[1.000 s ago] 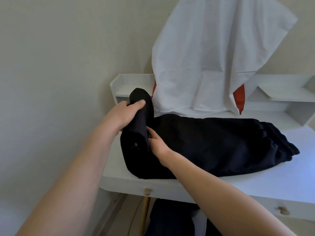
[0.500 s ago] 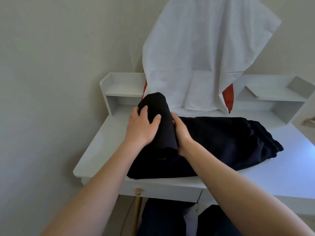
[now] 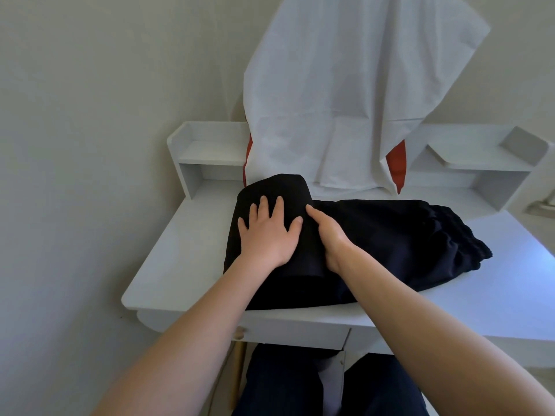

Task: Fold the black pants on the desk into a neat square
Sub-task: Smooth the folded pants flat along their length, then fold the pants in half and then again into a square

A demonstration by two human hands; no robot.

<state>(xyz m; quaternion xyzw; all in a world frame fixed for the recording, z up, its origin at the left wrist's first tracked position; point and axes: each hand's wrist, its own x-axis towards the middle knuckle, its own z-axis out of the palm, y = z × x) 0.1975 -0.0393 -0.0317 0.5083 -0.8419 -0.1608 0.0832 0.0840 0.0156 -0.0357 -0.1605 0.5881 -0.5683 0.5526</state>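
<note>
Pressing down the first fold: left hand [image 3: 268,235] lies flat, fingers [image 3: 277,208] spread apart, palm on top of the folded-over end of the black pants [image 3: 375,241]. Right hand [image 3: 330,235] sits just beside it at the fold's right edge, fingers together and angled down into the cloth; can't tell if they pinch anything or only press. Pants are on the white surface [image 3: 180,253], left-centre, front edge close to the near rim, just in front of the white sheet [image 3: 345,100] draped at the back. Progress, my read: early to midway. Legs look stacked one on the other and the left end is doubled back over the body, forming a thick flap. Remaining: the right part lies unfolded, with a bunched, ruffled end (waistband or hems, can't tell which) well out to the right. It needs at least one more fold inward, then squaring of the edges. Long axis runs left-right along the surface, far end tipped slightly toward the near-right. The folded flap itself runs front-to-back, across that axis. Not a square yet; outline is an elongated rectangle with a lump on the left.
</note>
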